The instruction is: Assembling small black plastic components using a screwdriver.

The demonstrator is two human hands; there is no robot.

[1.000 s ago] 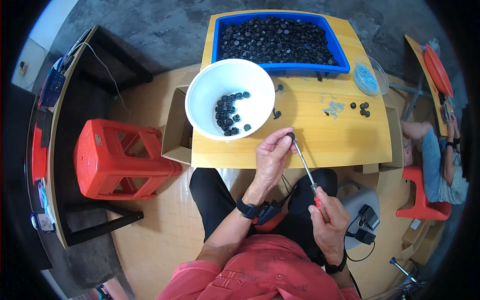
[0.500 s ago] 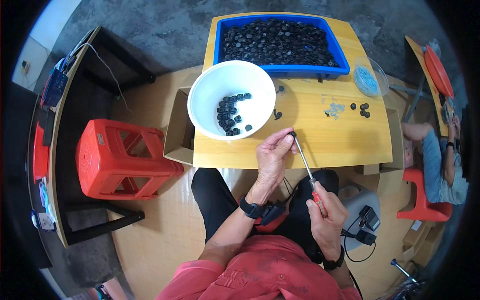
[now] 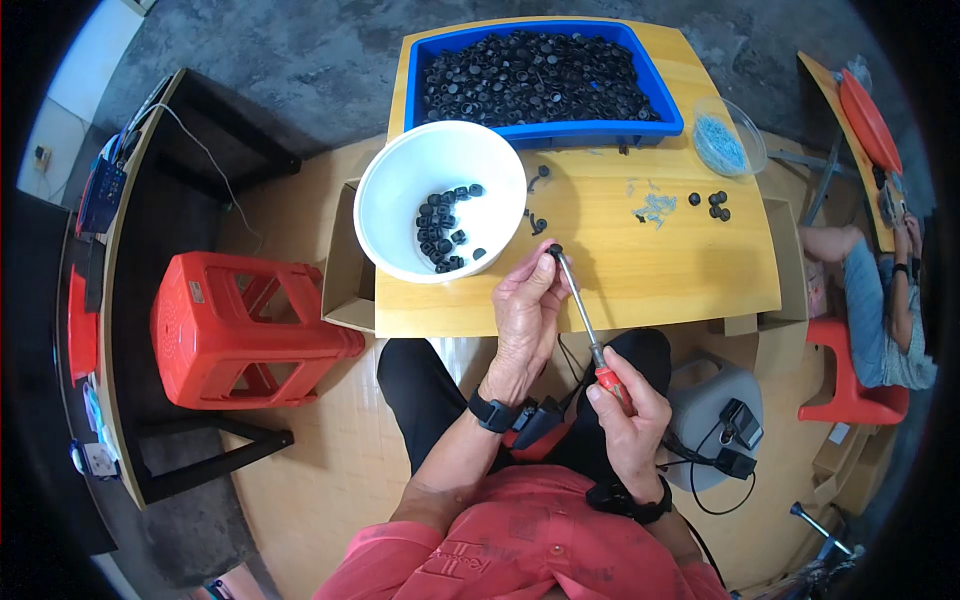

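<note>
Just past the table's near edge, my left hand (image 3: 528, 312) pinches a small black round part (image 3: 556, 249) between thumb and fingertips. My right hand (image 3: 634, 418) is closed around the red handle of a screwdriver (image 3: 581, 304), whose metal shaft slants up and left. Its tip meets the black part; how it engages is too small to tell. Left of my left hand stands a white bucket (image 3: 368, 215) with several black parts (image 3: 434, 225) in its bottom. A few loose black pieces (image 3: 538, 223) lie right of the bucket.
A blue tray (image 3: 548, 131) heaped with small black parts fills the table's (image 3: 640, 285) far side. To the right are a clear tub (image 3: 722, 148) of light-blue bits, scattered bits (image 3: 655, 207) and black balls (image 3: 717, 205). Red stool (image 3: 215, 325) at left; another person (image 3: 880, 300) sits far right.
Both hands, with the black part and the screwdriver, have shifted slightly left in the picture. The whole scene has shifted a little too. Both grips look the same.
</note>
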